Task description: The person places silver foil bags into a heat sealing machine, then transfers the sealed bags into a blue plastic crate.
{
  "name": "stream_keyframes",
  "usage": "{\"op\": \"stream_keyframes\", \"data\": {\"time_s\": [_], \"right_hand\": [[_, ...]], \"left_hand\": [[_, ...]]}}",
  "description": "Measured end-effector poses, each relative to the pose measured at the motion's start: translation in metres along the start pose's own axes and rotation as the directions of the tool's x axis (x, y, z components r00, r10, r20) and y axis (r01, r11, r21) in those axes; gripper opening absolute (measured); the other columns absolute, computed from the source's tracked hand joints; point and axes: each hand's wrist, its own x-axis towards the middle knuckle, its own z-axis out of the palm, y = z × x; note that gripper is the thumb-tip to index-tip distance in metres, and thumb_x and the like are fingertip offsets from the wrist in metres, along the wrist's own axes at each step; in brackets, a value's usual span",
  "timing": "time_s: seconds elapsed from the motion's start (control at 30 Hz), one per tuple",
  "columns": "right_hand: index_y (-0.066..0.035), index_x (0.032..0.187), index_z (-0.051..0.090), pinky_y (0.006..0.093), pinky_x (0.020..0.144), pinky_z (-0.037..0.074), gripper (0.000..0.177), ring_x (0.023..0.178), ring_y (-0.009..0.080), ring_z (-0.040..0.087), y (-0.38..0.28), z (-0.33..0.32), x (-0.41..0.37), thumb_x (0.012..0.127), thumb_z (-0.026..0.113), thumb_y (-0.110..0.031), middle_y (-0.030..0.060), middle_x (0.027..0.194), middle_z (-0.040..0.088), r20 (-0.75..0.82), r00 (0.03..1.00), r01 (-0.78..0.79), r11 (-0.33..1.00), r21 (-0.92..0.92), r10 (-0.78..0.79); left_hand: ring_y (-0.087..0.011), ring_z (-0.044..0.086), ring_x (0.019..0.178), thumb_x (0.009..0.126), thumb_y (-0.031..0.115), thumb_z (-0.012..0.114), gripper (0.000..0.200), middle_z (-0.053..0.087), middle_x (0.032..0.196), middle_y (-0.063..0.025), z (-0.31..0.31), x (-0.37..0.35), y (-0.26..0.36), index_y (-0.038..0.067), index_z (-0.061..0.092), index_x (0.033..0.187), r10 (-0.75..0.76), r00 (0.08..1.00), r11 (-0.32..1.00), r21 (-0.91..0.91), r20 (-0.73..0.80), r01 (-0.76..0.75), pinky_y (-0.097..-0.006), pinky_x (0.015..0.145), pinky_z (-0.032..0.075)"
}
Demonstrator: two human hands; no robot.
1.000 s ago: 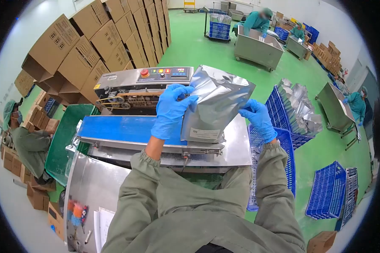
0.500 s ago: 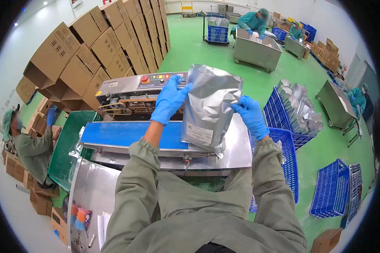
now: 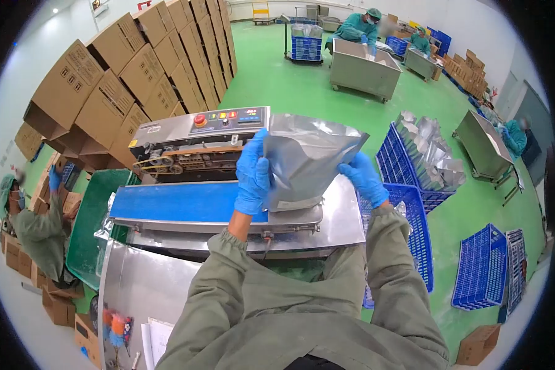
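Left hand [image 3: 253,176], blue-gloved, is closed around the left edge of the tall silver foil pouch [image 3: 305,157]. Right hand [image 3: 365,179], also gloved, is pinched on the pouch's right edge below the top corner. The pouch stands upright, its base on the right end of the blue conveyor belt [image 3: 179,200], just in front of the grey steel band-sealing machine with the red button [image 3: 197,126]. The pouch mouth sits slanted, higher on the right.

Risks, as judged: a creased or tilted mouth could catch unevenly at the machine's slot. The full pouch could topple off the belt's end toward the blue plastic crate of foil bags [image 3: 407,154] if either grip loosens. Glove fingertips sit near the moving parts.
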Motion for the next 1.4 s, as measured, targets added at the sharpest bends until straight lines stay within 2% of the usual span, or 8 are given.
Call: {"op": "stream_keyframes", "data": {"time_s": [0.13, 0.43, 0.6, 0.67, 0.73, 1.03, 1.13, 1.4], "right_hand": [[0.004, 0.097, 0.055, 0.0325, 0.073, 0.042, 0.033, 0.079, 0.0232, 0.053, -0.011, 0.022, 0.009, 0.090, 0.048, -0.028, 0.0135, 0.080, 0.058, -0.050, 0.955, 0.262, 0.913, -0.311, -0.291], [0.001, 0.104, 0.055, 0.0287, 0.062, 0.043, 0.039, 0.068, 0.0150, 0.051, 0.016, 0.023, 0.024, 0.093, 0.042, -0.033, 0.0075, 0.078, 0.057, -0.160, 0.957, 0.216, 0.964, -0.157, -0.240], [0.005, 0.109, 0.053, 0.0289, 0.069, 0.044, 0.043, 0.074, 0.0150, 0.053, 0.024, 0.015, 0.030, 0.092, 0.044, -0.034, 0.0072, 0.084, 0.060, -0.067, 0.992, -0.109, 0.992, -0.068, 0.104], [0.006, 0.106, 0.054, 0.0276, 0.067, 0.044, 0.043, 0.073, 0.0142, 0.053, 0.045, 0.026, 0.034, 0.092, 0.044, -0.034, 0.0064, 0.081, 0.059, -0.137, 0.990, -0.018, 0.998, -0.066, 0.008], [0.007, 0.103, 0.055, 0.0264, 0.065, 0.044, 0.044, 0.072, 0.0134, 0.054, 0.049, 0.029, 0.043, 0.091, 0.045, -0.033, 0.0055, 0.079, 0.058, -0.215, 0.969, 0.107, 0.991, -0.076, -0.121], [-0.001, 0.072, 0.054, 0.0225, 0.039, 0.038, 0.038, 0.042, 0.0117, 0.047, 0.063, 0.022, -0.005, 0.089, 0.045, -0.034, 0.0040, 0.056, 0.050, -0.056, 0.986, -0.161, 0.986, -0.044, 0.159], [0.001, 0.070, 0.053, 0.0238, 0.040, 0.040, 0.043, 0.043, 0.0125, 0.050, 0.060, 0.038, -0.001, 0.088, 0.044, -0.036, 0.0057, 0.055, 0.050, 0.007, 0.996, 0.087, 0.954, -0.287, -0.088], [0.001, 0.071, 0.054, 0.0259, 0.040, 0.042, 0.040, 0.044, 0.0139, 0.050, 0.096, 0.085, 0.033, 0.089, 0.044, -0.033, 0.0071, 0.058, 0.052, 0.030, 0.922, -0.385, 0.910, 0.152, 0.385]], "left_hand": [[-0.0276, 0.058, 0.062, 0.089, 0.035, 0.046, 0.037, 0.059, 0.068, -0.0139, -0.009, -0.006, 0.014, 0.001, 0.059, 0.093, -0.123, 0.953, 0.991, -0.025, 0.276, 0.135, -0.0351, 0.057, 0.045], [-0.0105, 0.037, 0.053, 0.092, 0.034, 0.044, 0.045, 0.045, 0.053, -0.0024, -0.003, -0.005, -0.004, -0.003, 0.053, 0.068, -0.228, 0.973, 0.960, -0.172, -0.024, 0.220, -0.0323, 0.047, 0.032], [-0.0098, 0.044, 0.060, 0.092, 0.037, 0.044, 0.041, 0.052, 0.063, -0.0014, 0.000, -0.008, -0.035, 0.001, 0.060, 0.078, -0.454, 0.876, 0.853, -0.204, 0.164, 0.481, -0.0279, 0.053, 0.038], [-0.0094, 0.047, 0.066, 0.091, 0.035, 0.047, 0.035, 0.055, 0.072, -0.0009, 0.009, -0.009, -0.037, 0.004, 0.060, 0.082, -0.745, 0.601, 0.372, -0.568, 0.289, 0.734, -0.0247, 0.059, 0.041], [-0.0096, 0.049, 0.070, 0.090, 0.035, 0.049, 0.032, 0.056, 0.077, -0.0007, 0.017, -0.009, -0.045, 0.005, 0.060, 0.084, -0.785, 0.547, 0.302, -0.591, 0.291, 0.748, -0.0239, 0.064, 0.042], [-0.0127, 0.045, 0.062, 0.085, 0.035, 0.051, 0.031, 0.053, 0.070, -0.0023, 0.021, -0.061, -0.078, 0.007, 0.058, 0.075, -0.886, 0.199, 0.056, -0.329, 0.418, 0.943, -0.0288, 0.056, 0.039], [-0.0138, 0.045, 0.061, 0.086, 0.037, 0.049, 0.034, 0.052, 0.068, -0.0033, 0.010, -0.079, -0.112, 0.006, 0.057, 0.073, -0.909, 0.254, 0.206, -0.176, 0.329, 0.963, -0.0297, 0.056, 0.039], [-0.0149, 0.047, 0.058, 0.087, 0.045, 0.045, 0.046, 0.054, 0.066, -0.0045, -0.037, -0.064, -0.143, 0.004, 0.058, 0.073, -0.951, 0.194, 0.195, -0.023, 0.239, 0.981, -0.0309, 0.051, 0.037]]}}
